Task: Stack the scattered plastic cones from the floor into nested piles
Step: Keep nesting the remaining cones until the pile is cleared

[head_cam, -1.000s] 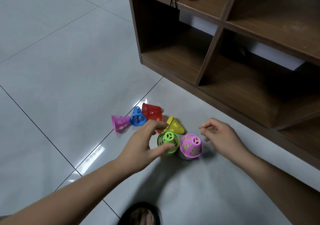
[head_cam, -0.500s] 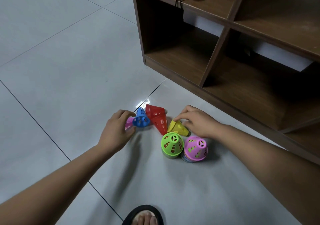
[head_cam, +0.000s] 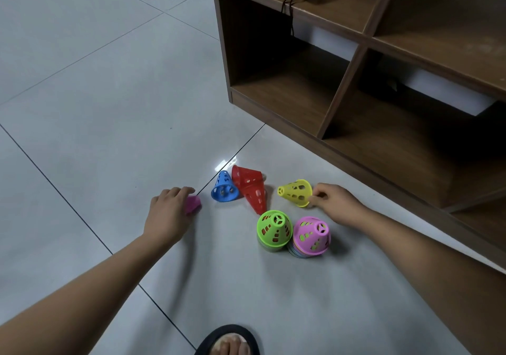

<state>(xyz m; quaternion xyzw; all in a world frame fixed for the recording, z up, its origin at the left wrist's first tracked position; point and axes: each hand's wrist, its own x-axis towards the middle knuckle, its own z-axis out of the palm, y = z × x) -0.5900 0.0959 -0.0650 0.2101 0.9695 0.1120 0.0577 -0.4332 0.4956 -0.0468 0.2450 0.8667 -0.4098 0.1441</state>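
We have two nested piles (head_cam: 294, 233) standing, while our left hand (head_cam: 167, 215) grips the pink cone (head_cam: 193, 204), our right hand (head_cam: 338, 204) pinches the yellow cone (head_cam: 295, 192), and the blue cone (head_cam: 224, 190) and red cones (head_cam: 250, 187) lie loose.

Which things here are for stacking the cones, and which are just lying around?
For the job: pink cone in the left hand, yellow cone in the right hand, blue cone, red cone, green-topped pile, pink-topped pile.
Just there: wooden shelf, black cable, sandal.
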